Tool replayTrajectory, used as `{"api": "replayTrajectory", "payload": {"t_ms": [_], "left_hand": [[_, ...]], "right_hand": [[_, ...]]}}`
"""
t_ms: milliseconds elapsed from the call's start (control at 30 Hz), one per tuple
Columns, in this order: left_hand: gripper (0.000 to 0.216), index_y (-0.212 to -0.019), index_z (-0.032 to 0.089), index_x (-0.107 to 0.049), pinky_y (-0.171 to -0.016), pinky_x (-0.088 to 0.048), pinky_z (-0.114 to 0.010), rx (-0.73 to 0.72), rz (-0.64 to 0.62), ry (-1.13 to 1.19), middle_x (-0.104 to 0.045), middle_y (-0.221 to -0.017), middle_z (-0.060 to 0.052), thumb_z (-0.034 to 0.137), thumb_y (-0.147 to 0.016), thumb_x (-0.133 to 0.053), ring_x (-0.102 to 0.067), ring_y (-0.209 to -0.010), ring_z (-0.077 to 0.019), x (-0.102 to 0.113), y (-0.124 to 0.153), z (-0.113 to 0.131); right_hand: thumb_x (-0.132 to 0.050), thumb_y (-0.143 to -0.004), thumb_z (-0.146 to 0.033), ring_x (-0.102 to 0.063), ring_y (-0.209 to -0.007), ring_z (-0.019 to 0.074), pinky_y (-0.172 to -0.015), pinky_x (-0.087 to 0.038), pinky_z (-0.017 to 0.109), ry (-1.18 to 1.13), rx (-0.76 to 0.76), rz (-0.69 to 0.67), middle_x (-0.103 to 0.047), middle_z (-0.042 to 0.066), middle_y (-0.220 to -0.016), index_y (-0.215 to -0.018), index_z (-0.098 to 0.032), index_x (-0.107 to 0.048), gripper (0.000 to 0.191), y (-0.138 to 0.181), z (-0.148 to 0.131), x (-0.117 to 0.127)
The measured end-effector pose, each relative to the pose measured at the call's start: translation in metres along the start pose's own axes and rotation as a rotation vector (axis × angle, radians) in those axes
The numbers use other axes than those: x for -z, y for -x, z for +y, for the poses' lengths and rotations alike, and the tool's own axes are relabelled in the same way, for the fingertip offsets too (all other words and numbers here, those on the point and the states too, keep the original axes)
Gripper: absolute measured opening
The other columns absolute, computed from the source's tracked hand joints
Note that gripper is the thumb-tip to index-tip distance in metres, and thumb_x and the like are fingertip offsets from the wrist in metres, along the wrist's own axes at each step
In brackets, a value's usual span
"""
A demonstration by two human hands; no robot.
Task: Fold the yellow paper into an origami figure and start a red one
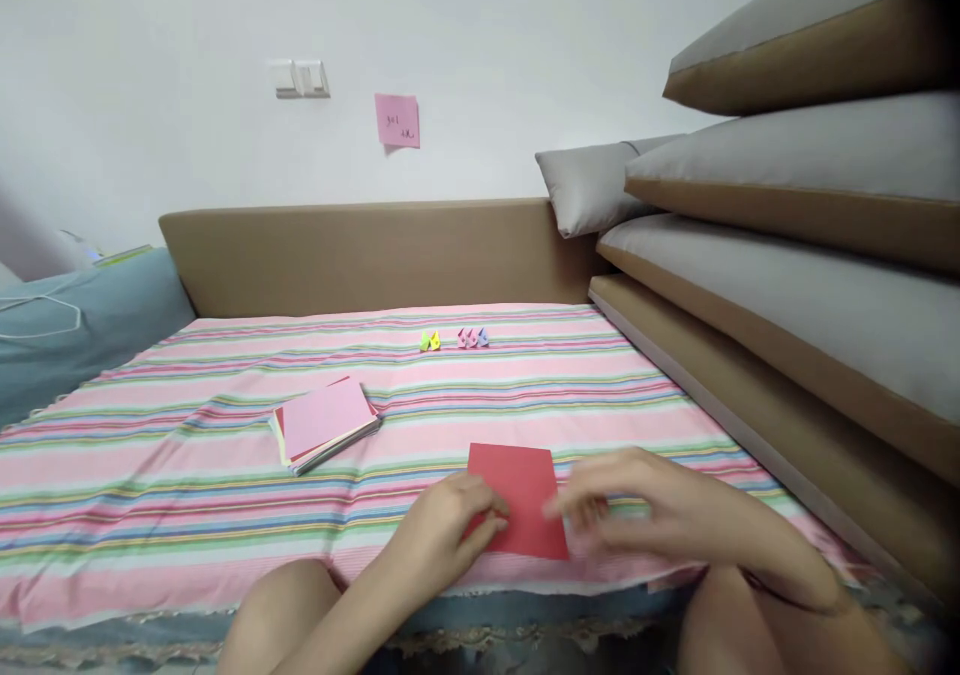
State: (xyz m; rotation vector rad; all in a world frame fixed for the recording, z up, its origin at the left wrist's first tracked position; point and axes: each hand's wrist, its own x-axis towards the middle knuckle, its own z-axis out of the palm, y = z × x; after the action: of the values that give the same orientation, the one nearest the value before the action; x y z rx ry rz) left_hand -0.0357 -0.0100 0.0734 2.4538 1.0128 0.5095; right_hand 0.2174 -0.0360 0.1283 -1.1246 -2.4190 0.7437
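A red square sheet of paper [517,495] lies flat on the striped cloth [187,515] near its front edge. My left hand [442,535] rests on the sheet's lower left corner, its fingers curled and pressing the paper. Over the sheet's right edge is my right hand [645,515], blurred by motion, with fingers extended toward the left. A stack of coloured paper [326,423] with a pink sheet on top sits to the left and further back.
Several small folded paper figures [454,339], yellow, pink and purple, stand in a row at the far side of the cloth. Grey and brown cushions [787,255] are stacked at right. A brown headboard [375,255] and a pink wall note [397,120] lie beyond.
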Motion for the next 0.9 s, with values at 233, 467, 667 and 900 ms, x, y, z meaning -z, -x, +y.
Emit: {"api": "replayTrajectory", "payload": {"t_ms": [233, 467, 667, 900], "left_hand": [[0.053, -0.115, 0.017, -0.062, -0.094, -0.045, -0.042, -0.047, -0.215, -0.071, -0.062, -0.116, -0.013, 0.039, -0.069, -0.075, -0.056, -0.11, -0.0298, -0.053, -0.059, -0.036], [0.075, -0.135, 0.016, -0.045, -0.106, -0.034, -0.052, -0.154, -0.211, -0.174, -0.045, -0.142, -0.018, 0.036, -0.069, -0.076, -0.039, -0.13, -0.0357, -0.075, -0.041, -0.034], [0.021, -0.102, 0.017, -0.063, -0.079, -0.049, -0.032, -0.056, -0.187, -0.088, -0.067, -0.099, -0.008, 0.019, -0.089, -0.048, -0.063, -0.093, -0.0226, -0.054, -0.039, -0.033], [0.022, -0.097, 0.02, -0.064, -0.067, -0.046, -0.026, 0.054, -0.187, -0.015, -0.067, -0.087, -0.004, 0.03, -0.093, -0.045, -0.064, -0.08, -0.0188, -0.048, -0.044, -0.04]], "right_hand": [[-0.072, -0.069, -0.023, -0.053, -0.066, 0.0151, -0.06, -0.037, 0.025, 0.08, -0.408, 0.105, -0.059, 0.001, -0.073, -0.082, -0.016, -0.063, 0.017, -0.07, 0.104, -0.046], [-0.069, -0.072, -0.023, -0.051, -0.072, 0.0163, -0.068, -0.04, 0.028, 0.085, -0.553, 0.146, -0.052, 0.001, -0.078, -0.089, -0.016, -0.058, 0.021, -0.06, 0.132, -0.067], [-0.059, -0.084, -0.039, -0.054, -0.078, 0.0156, -0.075, -0.045, 0.03, -0.031, -0.51, 0.124, -0.056, 0.004, -0.095, -0.11, -0.02, -0.058, 0.033, -0.042, 0.122, -0.046], [-0.078, -0.066, -0.045, -0.054, -0.107, 0.0213, -0.093, -0.039, 0.032, -0.228, -0.207, -0.13, -0.062, 0.001, -0.114, -0.108, -0.028, -0.063, 0.048, -0.03, 0.089, -0.041]]}}
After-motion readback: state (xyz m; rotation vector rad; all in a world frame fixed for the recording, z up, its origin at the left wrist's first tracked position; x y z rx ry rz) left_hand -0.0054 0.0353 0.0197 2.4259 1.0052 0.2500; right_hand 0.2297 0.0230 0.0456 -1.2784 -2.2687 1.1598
